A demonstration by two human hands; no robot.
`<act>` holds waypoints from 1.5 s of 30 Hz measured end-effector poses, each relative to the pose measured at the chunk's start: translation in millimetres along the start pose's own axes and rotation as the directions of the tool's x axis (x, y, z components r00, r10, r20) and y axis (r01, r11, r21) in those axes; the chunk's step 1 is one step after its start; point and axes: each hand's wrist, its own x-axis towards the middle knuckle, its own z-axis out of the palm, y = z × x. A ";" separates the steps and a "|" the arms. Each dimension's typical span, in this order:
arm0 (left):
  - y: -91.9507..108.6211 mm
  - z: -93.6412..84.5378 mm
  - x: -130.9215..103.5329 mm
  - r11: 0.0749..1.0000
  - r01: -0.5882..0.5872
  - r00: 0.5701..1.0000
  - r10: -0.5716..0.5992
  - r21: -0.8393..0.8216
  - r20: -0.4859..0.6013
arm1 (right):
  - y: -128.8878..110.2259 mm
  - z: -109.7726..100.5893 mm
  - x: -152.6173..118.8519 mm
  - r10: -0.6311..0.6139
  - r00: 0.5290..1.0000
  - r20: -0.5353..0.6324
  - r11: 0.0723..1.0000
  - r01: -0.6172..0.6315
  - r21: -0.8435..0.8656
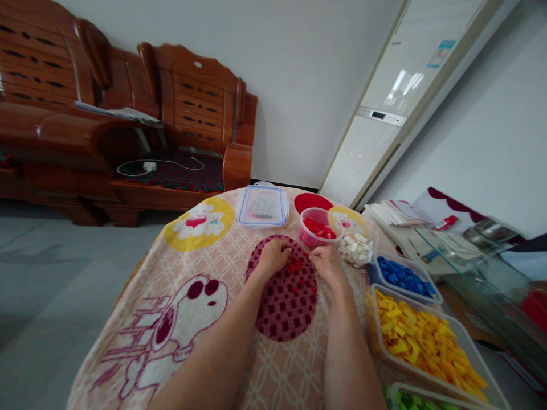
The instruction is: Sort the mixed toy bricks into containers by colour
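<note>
Several small red pieces lie loose on the dark red checked circle of the tablecloth, between my two hands. At their upper left is my left hand, its fingers curled together. Whatever may be in that pinch is hidden. My right hand is closed at the fingertips around a small red piece, on the right side of the circle. Just beyond my right hand stands a round clear tub of red pieces. White pieces are heaped in a clear container beside it.
Along the table's right edge sit clear boxes of blue pieces, yellow pieces and green pieces. A clear box with a blue-edged lid is at the far edge. Wooden seats and a tall white cabinet-like unit stand behind.
</note>
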 end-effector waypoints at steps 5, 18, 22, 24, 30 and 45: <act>0.0 0.1 -0.6 1.000 -0.006 1.000 0.006 0.010 -0.007 | -15.3 -16.2 -6.5 0.045 0.996 0.077 0.856 -0.078 0.510; -2.5 1.5 0.8 1.000 0.002 1.000 -0.002 0.008 -0.006 | -5.2 -19.8 5.6 0.371 0.841 -0.394 0.548 0.144 0.824; -2.4 1.8 1.1 1.000 0.002 1.000 -0.002 0.015 -0.011 | -7.8 -18.3 4.4 0.328 0.882 -0.339 0.595 0.086 0.799; -1.7 1.4 1.0 1.000 0.003 1.000 -0.003 0.020 -0.006 | -10.1 -16.4 3.7 0.290 0.913 -0.288 0.635 0.042 0.771; 0.2 0.1 0.6 1.000 0.006 1.000 -0.006 0.018 0.000 | -14.0 -4.9 3.0 0.137 0.984 -0.110 0.789 -0.041 0.613; -1.5 1.0 0.4 1.000 -0.013 1.000 0.013 0.009 -0.018 | -3.9 21.0 5.5 -0.021 1.000 0.002 0.972 0.021 -0.234</act>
